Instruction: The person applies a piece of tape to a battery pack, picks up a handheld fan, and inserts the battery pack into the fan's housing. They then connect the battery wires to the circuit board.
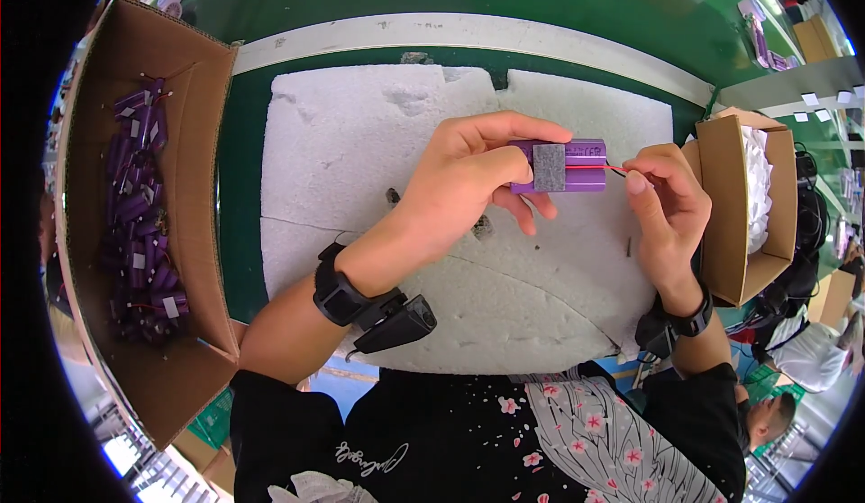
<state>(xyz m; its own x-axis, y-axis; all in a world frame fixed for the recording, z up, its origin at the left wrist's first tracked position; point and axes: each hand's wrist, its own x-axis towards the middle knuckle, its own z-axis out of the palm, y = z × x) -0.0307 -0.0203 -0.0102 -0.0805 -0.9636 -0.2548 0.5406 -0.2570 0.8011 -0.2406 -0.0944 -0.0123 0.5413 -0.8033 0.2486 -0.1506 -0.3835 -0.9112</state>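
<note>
A purple battery pack (586, 178) with a grey foam pad (549, 168) across it is held above the white foam board (360, 142). My left hand (478, 165) grips its left end, thumb on the near side of the pad and forefinger along the far edge. From the pack's right end come a red wire and a black wire (614, 169). My right hand (669, 201) pinches the wires' ends between thumb and forefinger; the tips are hidden by the fingers.
At the left stands a cardboard box (194, 97) with several purple battery packs (135, 205). A smaller cardboard box (721, 205) holding white sheets (757, 187) is at the right. Small dark scraps (392, 196) lie on the foam board. Another person (770, 417) is at the lower right.
</note>
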